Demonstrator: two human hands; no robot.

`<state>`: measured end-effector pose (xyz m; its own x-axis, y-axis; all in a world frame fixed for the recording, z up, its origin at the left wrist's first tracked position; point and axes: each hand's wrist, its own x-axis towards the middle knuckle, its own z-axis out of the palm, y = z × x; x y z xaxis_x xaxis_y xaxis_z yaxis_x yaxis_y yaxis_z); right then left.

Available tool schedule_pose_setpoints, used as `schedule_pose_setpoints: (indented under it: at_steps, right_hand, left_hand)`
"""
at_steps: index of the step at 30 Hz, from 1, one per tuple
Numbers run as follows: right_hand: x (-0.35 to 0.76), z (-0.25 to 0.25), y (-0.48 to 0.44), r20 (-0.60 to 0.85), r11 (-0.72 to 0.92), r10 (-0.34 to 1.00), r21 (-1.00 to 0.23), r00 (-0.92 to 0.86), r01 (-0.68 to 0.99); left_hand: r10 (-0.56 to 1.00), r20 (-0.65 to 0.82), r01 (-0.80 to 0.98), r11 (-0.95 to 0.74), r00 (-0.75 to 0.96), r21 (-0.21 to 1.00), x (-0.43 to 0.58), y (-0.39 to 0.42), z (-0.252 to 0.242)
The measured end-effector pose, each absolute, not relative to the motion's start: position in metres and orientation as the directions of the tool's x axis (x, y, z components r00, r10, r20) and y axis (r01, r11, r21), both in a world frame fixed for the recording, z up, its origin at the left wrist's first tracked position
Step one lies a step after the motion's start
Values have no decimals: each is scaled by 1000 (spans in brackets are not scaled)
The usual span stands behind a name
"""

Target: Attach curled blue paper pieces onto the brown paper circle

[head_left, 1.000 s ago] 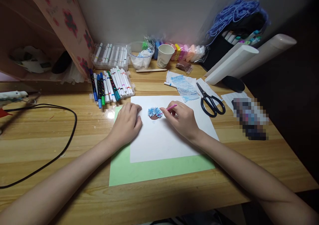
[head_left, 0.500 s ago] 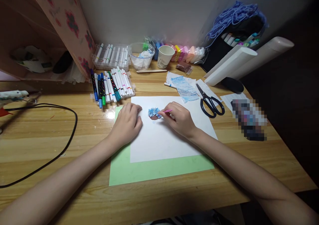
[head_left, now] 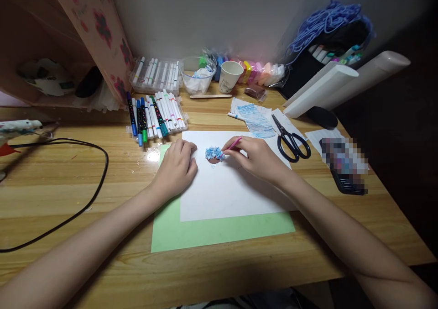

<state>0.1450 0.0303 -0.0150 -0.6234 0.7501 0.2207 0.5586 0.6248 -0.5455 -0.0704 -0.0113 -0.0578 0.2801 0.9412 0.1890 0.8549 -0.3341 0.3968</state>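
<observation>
A white sheet of paper (head_left: 208, 199) lies on a green sheet (head_left: 222, 231). On the white one sits a small brown round piece (head_left: 214, 161), its upper part covered with blue-and-white bits (head_left: 214, 152). My right hand (head_left: 253, 156) pinches a thin pink stick-like tool (head_left: 235, 142), whose lower end points down at the right edge of the blue bits. My left hand (head_left: 178, 167) rests with its fingers loosely extended across the left edge of the white sheet, holding nothing. A few loose blue specks show just below the brown piece.
Scissors (head_left: 290, 140) and blue-coloured paper (head_left: 256, 119) lie behind my right hand. Markers (head_left: 153, 117), a clear bowl (head_left: 197, 78), a paper cup (head_left: 230, 76) and a wooden stick (head_left: 210, 96) stand or lie at the back. A black cable (head_left: 102, 181) curves at left.
My right hand has shifted slightly right and its grip has risen, so the pink tool now stands more steeply. My left hand stays in place on the paper. The whole view has shifted slightly.
</observation>
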Motion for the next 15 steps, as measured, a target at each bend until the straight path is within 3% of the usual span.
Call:
schedule_pose_setpoints:
  at_steps: [6,10,15]
  right_hand:
    - [147,-15,31,237,684,703,-482,-670,548]
    - [142,-20,27,272,674,732,-423,-625,605]
    - [136,-25,23,320,615,788,-436,-525,657]
  left_hand:
    - [941,189,854,-334,280,399,-70,-11,-58]
    - [940,194,853,-338,282,397,-71,-12,-59]
    - [938,199,850,-341,282,402,-71,-12,-59]
